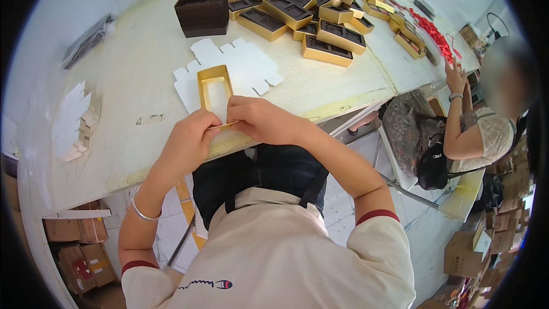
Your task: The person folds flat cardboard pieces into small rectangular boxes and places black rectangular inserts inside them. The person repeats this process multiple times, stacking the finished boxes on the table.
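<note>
A gold box frame (215,72), long and narrow with upright walls, stands on the table in front of me. Its near end is pinched by both hands. My left hand (189,137) has thumb and finger closed on the near left corner, and my right hand (260,120) grips the near right corner. Beneath and beyond the frame lie flat white card blanks (249,66) with notched edges. A stack of dark brown trays (201,14) stands just past the blanks.
Gold boxes with dark inserts (286,11) are heaped at the far middle. White blanks (73,120) lie at left, a dark flat bundle (88,40) behind them. At right, another person (474,131) sits handling red ribbon (432,34). Cartons (80,246) fill a shelf below.
</note>
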The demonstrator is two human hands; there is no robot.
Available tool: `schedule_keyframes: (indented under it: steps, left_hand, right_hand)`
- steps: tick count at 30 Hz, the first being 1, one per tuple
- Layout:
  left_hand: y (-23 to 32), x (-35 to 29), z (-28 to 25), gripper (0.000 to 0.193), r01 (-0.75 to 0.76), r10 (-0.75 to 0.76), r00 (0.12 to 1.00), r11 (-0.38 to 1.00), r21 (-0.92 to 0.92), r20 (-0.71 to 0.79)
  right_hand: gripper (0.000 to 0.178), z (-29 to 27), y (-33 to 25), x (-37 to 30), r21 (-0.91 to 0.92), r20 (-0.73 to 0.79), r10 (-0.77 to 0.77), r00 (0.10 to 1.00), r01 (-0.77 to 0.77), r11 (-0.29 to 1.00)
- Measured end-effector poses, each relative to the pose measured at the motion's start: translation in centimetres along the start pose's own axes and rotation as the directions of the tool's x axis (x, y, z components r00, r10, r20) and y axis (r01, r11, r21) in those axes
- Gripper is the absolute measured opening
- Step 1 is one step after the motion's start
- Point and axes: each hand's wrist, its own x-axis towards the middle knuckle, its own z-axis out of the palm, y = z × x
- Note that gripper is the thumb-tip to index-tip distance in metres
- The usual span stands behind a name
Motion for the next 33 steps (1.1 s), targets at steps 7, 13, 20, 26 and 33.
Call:
schedule_keyframes:
  steps: [7, 13, 20, 26, 33]
  left_hand:
    - [0.5, -0.3, -0.3, 0.022, 0.03, -0.031, 0.998, 0.999, -0.029, -0.048]
    - [-0.1, -1.2, -0.9, 0.03, -0.105, 0.12, 0.992, 0.95, 0.295, -0.032]
    - [-2.2, -1.4, -1.0, 0.032, -0.216, 0.32, 0.938, 0.84, 0.498, -0.132]
    - [-1.1, 1.9, -3.5, 0.035, -0.1, 0.104, 0.993, 0.993, 0.067, -0.053]
    - [-4.9, 6.1, -2.2, 0.062, -0.203, 0.201, 0.979, 0.975, 0.094, 0.037]
  right_hand:
    - [0.023, 0.7, -2.0, -0.1, 0.245, -0.066, 0.101, 0.993, -0.081, 0.966]
    - [0.034, 3.0, -1.9, -0.4, 0.404, -0.039, 0.134, 0.99, -0.107, 0.908]
    - [0.052, 0.8, -1.8, 0.0, 0.243, -0.371, -0.013, 0.929, 0.111, 0.964]
    - [0.024, -5.2, 3.2, 2.9, -0.137, -0.65, -0.072, 0.757, -0.023, 0.99]
    - [0.018, -9.6, 9.1, 13.9, -0.759, -0.377, -0.41, 0.83, -0.023, 0.651]
